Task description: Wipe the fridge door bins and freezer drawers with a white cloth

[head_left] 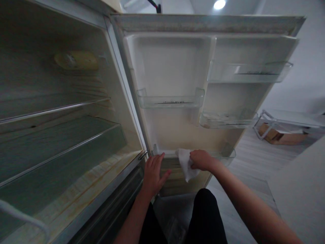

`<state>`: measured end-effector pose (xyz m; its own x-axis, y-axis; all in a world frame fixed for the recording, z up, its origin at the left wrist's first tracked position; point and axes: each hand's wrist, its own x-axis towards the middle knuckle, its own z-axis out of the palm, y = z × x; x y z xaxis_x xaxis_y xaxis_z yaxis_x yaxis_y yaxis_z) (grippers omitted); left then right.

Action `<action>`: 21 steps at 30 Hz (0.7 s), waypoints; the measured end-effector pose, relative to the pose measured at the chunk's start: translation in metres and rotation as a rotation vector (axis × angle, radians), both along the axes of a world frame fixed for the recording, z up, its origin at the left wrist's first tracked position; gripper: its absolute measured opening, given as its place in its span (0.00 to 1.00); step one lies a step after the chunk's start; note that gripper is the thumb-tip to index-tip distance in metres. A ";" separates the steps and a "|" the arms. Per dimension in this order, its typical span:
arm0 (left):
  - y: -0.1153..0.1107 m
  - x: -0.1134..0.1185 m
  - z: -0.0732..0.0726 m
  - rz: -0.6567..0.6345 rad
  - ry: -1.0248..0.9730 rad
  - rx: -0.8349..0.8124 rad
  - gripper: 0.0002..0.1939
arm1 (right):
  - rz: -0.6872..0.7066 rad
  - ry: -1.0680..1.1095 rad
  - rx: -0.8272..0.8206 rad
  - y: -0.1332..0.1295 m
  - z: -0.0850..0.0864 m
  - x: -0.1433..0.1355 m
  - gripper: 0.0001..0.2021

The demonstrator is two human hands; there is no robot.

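An open fridge door (pixel 172 125) stands in front of me, with clear plastic bins on its inner side. My right hand (pixel 201 160) is closed on a white cloth (pixel 187 166), which hangs over the front of the lowest door bin (pixel 230 155). Near the left end of that same bin is my left hand (pixel 153 171), its fingers spread and holding nothing. Whether its fingertips touch the bin I cannot tell.
To the left is the fridge interior with glass shelves (pixel 61 142), stained at the bottom edge, and a yellowish lamp cover (pixel 76 60). A white cable (pixel 22 215) crosses the lower left. Right of the door, a cardboard box (pixel 281 135) lies under a low white rack (pixel 294 117).
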<state>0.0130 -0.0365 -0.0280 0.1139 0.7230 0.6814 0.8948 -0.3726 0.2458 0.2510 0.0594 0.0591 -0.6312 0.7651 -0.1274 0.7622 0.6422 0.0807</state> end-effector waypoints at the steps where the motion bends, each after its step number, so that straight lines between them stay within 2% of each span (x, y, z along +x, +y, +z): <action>1: 0.001 0.001 0.000 0.009 0.010 0.006 0.31 | -0.053 -0.035 -0.008 0.004 0.000 0.017 0.17; 4: 0.004 0.006 0.004 0.027 0.015 0.013 0.25 | -0.243 -0.083 -0.009 0.019 -0.003 0.069 0.20; 6: 0.007 0.011 0.007 0.053 0.012 0.033 0.21 | -0.391 -0.054 0.011 0.027 -0.006 0.097 0.17; 9: 0.012 0.016 0.008 0.088 0.021 0.071 0.18 | -0.501 0.033 0.054 0.032 -0.007 0.120 0.13; 13: 0.016 0.021 0.005 0.114 0.039 0.092 0.19 | -0.433 0.095 0.148 0.022 -0.008 0.110 0.17; 16: 0.017 0.024 0.002 0.146 0.032 0.121 0.20 | -0.339 0.206 0.239 0.005 -0.019 0.094 0.15; 19: 0.017 0.024 0.000 0.158 0.006 0.138 0.19 | -0.177 0.551 0.267 -0.014 -0.046 0.087 0.16; 21: 0.016 0.021 -0.001 0.150 -0.004 0.141 0.18 | -0.207 0.889 0.249 -0.026 -0.069 0.088 0.19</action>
